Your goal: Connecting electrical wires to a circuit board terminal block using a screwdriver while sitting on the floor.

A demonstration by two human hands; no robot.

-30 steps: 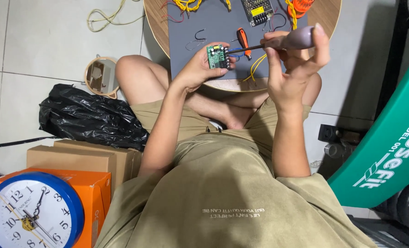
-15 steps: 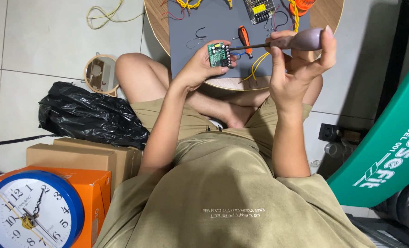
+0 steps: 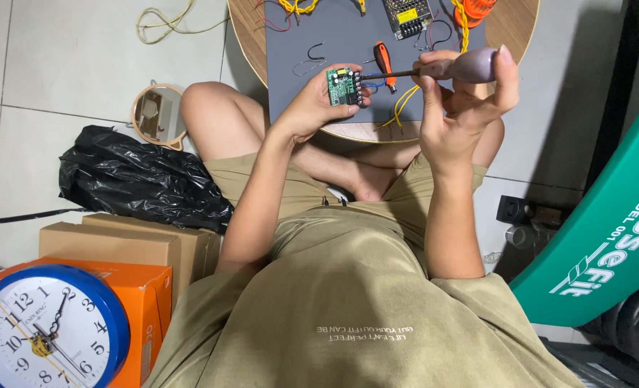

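One view only, worn on the head, aimed steeply down the person's own chest and crossed legs. The round wooden table (image 3: 510, 29) sits at the top edge, tiled floor (image 3: 54, 65) left; both hands are fairly near, in the upper centre.

Your left hand (image 3: 311, 108) covers the lower left part of the small green circuit board (image 3: 344, 85), and where the screwdriver (image 3: 434, 69) tip meets its terminals is too small to tell. At the top edge the round wooden table (image 3: 513, 29), the metal power supply (image 3: 404, 14) and the yellow wires (image 3: 298, 6) are cut off. At lower left the blue-rimmed clock (image 3: 47, 330) is cropped.
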